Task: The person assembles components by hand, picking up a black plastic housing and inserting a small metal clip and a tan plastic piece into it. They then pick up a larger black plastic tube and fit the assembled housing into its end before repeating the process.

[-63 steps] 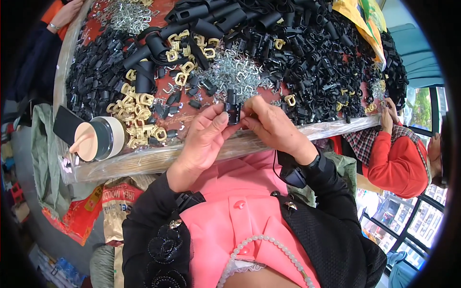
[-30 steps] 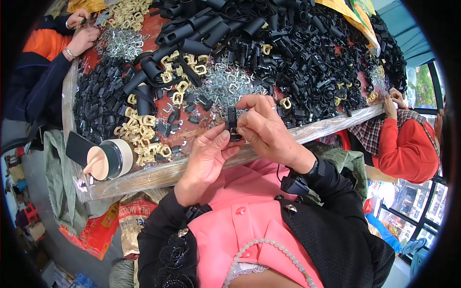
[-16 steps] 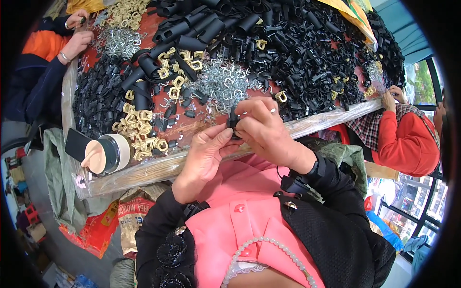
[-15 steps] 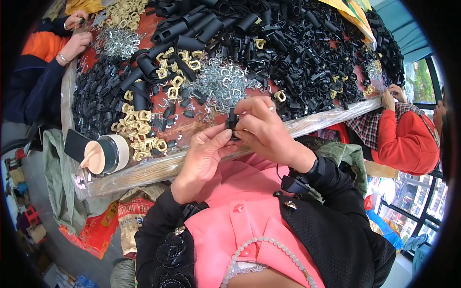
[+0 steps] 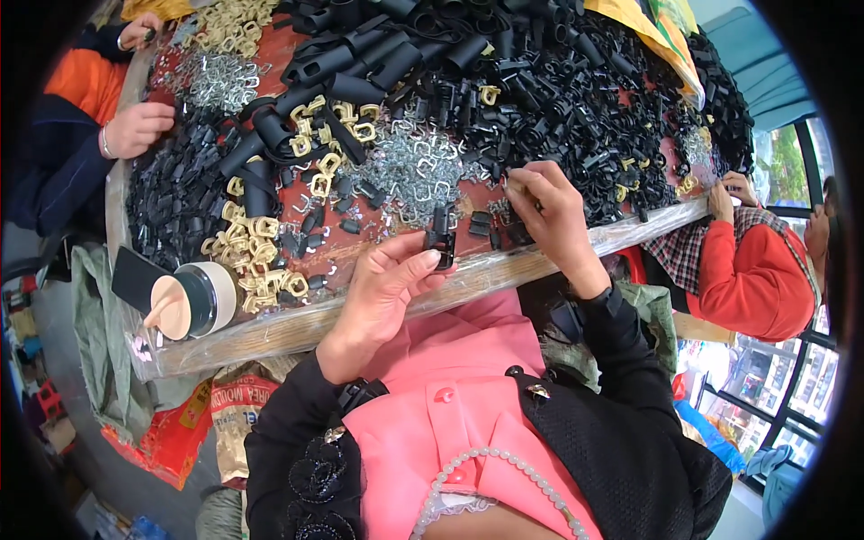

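Note:
Between the thumb and fingers of my left hand is a small black plastic part, framed like a buckle and held just above the table's near edge. My right hand is apart from it, over the front of the table. Its thumb and fingertips are pinched together beside the black pieces; whatever they hold is too small to make out. Beyond my left hand lies a heap of bent silver metal wire loops. A few loose black pieces lie between my hands.
Beige plastic buckles and a large pile of black plastic parts cover the table. A lidded jar and a black phone-like slab stand at the left corner. A co-worker's hand works at left; another person's red sleeve is at right.
My right hand has left the black part and moved right to the table's loose pieces. My left hand still holds the part, now more in view. The left co-worker's nearer hand has shifted toward me.

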Demonstrator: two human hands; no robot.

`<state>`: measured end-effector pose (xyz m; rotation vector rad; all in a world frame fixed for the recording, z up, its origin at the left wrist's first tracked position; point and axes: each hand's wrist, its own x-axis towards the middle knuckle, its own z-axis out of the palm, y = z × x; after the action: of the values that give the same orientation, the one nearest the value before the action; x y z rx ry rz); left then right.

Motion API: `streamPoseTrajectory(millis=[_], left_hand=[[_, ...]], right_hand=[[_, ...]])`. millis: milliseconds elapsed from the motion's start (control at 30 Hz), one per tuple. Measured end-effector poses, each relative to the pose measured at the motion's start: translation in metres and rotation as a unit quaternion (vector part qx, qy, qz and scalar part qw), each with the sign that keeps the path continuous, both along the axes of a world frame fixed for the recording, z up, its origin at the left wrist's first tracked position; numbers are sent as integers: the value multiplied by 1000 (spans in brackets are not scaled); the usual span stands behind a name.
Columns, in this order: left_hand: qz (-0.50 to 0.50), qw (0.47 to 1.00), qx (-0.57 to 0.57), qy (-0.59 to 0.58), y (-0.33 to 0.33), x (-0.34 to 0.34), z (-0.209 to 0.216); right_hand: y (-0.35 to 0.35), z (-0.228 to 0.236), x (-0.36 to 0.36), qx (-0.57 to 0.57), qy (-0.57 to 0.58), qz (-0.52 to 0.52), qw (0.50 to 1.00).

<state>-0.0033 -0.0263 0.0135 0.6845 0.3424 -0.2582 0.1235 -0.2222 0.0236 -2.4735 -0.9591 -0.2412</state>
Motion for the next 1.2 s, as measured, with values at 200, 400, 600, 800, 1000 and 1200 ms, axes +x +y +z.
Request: streamPoseTrajectory(millis=[200, 400, 600, 800, 1000, 1200], left_hand=[[14, 1000, -12, -3, -1, -1, 0], [28, 999, 15, -11, -4, -4, 5], [31, 999, 6, 2, -3, -4, 2], [29, 999, -17, -4, -2, -4, -2], [32, 998, -44, -8, -5, -10, -4], [41, 998, -43, 8, -6, -12, -9]], right_hand=[[21, 9, -17, 324, 437, 40, 838], [27, 17, -31, 390, 550, 78, 734], [36, 30, -39, 367, 571, 102, 728], [43, 24, -39, 286, 501, 131, 806], [51, 29, -47, 223, 312, 153, 911], [49, 17, -53, 225, 329, 119, 910]])
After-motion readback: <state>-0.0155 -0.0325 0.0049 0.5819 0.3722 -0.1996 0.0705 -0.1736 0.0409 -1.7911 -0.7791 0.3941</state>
